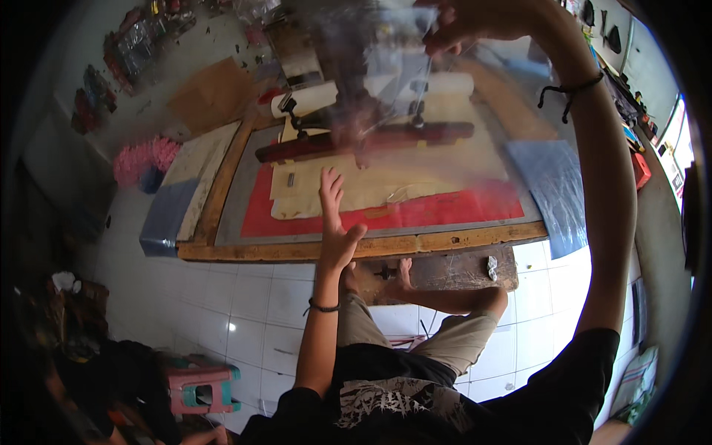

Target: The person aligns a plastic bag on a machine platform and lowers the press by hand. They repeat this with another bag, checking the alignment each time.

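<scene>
My right hand (475,26) is raised high at the top, its fingers closed on a clear plastic sheet (393,52) that hangs down, smeared by motion. My left hand (338,233) is held up over the front edge of a wooden frame (356,248), fingers stretched out and holding nothing. Inside that frame a beige sheet (326,194) lies over a red area (445,211) on grey mesh. A long dark red bar (437,134) crosses above it, with black clamps (293,115) near its ends. The plastic partly hides the bar's middle.
Bluish plastic sheets (552,185) drape off the right side, and more (169,215) lie at the left. White rolls (308,98) and a cardboard box (210,93) stand behind. A wooden bench (467,270) is below the frame. Pink-green stools (204,386) and another person (111,378) are lower left.
</scene>
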A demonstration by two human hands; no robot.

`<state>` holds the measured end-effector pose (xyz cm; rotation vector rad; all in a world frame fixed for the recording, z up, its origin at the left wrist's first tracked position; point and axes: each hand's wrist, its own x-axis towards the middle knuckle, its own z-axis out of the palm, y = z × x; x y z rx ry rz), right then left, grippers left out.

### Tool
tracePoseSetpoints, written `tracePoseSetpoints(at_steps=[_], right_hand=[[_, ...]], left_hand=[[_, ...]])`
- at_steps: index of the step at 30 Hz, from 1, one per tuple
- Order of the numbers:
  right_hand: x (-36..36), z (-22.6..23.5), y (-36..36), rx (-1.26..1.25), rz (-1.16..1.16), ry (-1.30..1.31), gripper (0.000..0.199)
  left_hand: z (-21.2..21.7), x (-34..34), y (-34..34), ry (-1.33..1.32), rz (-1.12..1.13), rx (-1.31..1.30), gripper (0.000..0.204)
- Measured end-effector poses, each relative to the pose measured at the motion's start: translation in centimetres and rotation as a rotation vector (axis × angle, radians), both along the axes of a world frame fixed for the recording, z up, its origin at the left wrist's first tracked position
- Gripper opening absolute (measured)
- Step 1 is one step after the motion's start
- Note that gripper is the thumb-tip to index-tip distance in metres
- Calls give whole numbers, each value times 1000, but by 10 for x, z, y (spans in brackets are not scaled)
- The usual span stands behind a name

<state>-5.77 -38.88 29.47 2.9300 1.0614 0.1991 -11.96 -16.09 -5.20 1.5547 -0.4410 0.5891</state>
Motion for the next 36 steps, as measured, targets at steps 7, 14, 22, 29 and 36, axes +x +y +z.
tracePoseSetpoints(at_steps=[7,14,22,29,36], right_hand=[[17,-64,-6,41,108,203,29],[5,-66,-4,65,241,152,32],[31,-127,-81,449,-10,-410,60],[51,-283,-58,1397,91,473,98],[80,-288,-17,1505,-11,484,63]], left_hand=[[21,-6,10,77,59,97,125],[40,22,14,109,-28,13,67],[51,32,40,86,57,-209,23],[34,29,61,9,170,-164,16],[33,34,84,8,179,-133,13]])
